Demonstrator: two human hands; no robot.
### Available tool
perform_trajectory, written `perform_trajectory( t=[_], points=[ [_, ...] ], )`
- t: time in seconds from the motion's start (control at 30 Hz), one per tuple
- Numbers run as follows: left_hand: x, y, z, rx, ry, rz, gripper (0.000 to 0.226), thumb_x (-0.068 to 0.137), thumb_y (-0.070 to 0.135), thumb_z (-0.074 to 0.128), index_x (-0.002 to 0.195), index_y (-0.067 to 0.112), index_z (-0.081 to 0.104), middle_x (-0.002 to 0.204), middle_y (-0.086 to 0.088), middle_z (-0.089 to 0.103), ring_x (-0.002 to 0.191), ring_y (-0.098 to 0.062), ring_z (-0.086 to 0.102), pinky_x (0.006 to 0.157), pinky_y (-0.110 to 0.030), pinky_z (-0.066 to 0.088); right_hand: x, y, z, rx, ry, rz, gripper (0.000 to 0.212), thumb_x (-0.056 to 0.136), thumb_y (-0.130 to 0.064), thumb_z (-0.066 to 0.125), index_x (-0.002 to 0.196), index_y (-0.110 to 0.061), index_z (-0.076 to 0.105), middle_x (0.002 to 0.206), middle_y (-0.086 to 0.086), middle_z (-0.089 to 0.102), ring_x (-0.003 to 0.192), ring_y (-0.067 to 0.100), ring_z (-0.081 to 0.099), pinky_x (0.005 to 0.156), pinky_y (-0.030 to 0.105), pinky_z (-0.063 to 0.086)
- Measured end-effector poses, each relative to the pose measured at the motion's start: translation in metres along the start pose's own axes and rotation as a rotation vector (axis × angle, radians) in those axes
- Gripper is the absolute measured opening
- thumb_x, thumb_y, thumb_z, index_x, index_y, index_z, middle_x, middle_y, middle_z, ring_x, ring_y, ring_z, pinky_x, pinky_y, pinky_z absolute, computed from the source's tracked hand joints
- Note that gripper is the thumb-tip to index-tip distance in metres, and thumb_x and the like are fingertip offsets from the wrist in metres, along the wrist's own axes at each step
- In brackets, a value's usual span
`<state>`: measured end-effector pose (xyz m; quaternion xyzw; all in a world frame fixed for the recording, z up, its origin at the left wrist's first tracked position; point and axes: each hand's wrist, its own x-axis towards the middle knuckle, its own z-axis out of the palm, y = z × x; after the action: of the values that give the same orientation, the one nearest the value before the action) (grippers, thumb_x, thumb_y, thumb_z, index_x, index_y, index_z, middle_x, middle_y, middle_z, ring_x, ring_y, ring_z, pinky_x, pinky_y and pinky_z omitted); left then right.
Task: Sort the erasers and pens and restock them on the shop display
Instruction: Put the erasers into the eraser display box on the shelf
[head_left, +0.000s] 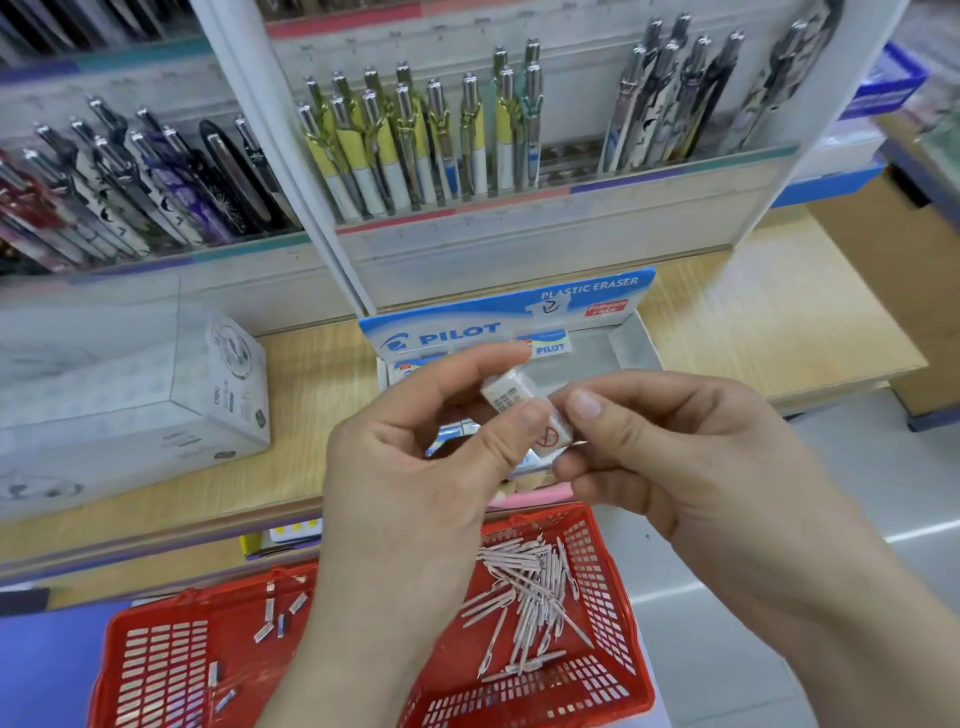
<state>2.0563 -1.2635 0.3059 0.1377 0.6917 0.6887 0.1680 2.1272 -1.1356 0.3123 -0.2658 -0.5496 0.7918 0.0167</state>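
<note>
Left hand (415, 467), right hand (675, 457): fingertip grip on one eraser (508, 395)

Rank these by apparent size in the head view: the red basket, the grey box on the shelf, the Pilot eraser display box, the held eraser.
1. red basket, though it is nearest the camera, so its lead over the next is unsure
2. grey box
3. Pilot eraser display box, partly hidden
4. eraser

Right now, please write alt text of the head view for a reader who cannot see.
The left hand and right hand pinch white erasers over a blue Pilot eraser box on a wooden shelf. A red basket of pens sits below; pen racks stand behind.
</note>
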Motion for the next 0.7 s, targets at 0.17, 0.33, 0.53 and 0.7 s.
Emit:
perform_trajectory(
  t=[0.17,0.33,0.53,0.7],
  points=[
    [0.001,-0.002,-0.001,-0.048,0.002,-0.050,0.030,0.056,0.019,0.075,0.084,0.030,0.076,0.080,-0.002,0.074,0.075,-0.013,0.069,0.063,-0.019,0.053,0.003,0.003,-0.004,0.049,-0.036,0.011,0.015,0.060,-0.020,0.073,0.071,-0.010,0.074,0.065,0.011,0.067,0.059,0.017,0.064,0.057,0.021,0.053],
    [0.004,-0.001,-0.005,-0.051,-0.012,-0.096,0.020,0.064,0.019,0.072,0.083,0.022,0.076,0.081,0.001,0.075,0.077,-0.010,0.070,0.065,-0.016,0.053,0.009,-0.004,-0.009,-0.134,0.005,-0.075,0.016,0.060,-0.014,0.076,0.072,-0.006,0.068,0.073,0.013,0.072,0.063,0.024,0.066,0.060,0.029,0.056],
    [0.015,-0.012,-0.008,0.293,0.011,-0.037,0.025,0.077,0.011,0.073,0.082,0.035,0.073,0.079,0.015,0.072,0.074,-0.003,0.067,0.061,-0.012,0.049,0.022,0.000,-0.012,-0.717,0.207,-0.292,0.019,0.072,-0.014,0.079,0.084,-0.029,0.074,0.072,-0.010,0.070,0.070,0.005,0.066,0.065,0.016,0.052],
    [0.023,-0.024,-0.036,0.723,0.222,0.099,0.024,0.078,0.021,0.071,0.081,0.045,0.066,0.083,0.013,0.060,0.069,-0.004,0.055,0.064,-0.018,0.046,0.040,0.007,-0.013,-1.157,0.289,-0.417,0.024,0.076,-0.009,0.073,0.097,-0.019,0.074,0.091,0.001,0.067,0.081,0.022,0.064,0.078,0.039,0.053]
  ],
)
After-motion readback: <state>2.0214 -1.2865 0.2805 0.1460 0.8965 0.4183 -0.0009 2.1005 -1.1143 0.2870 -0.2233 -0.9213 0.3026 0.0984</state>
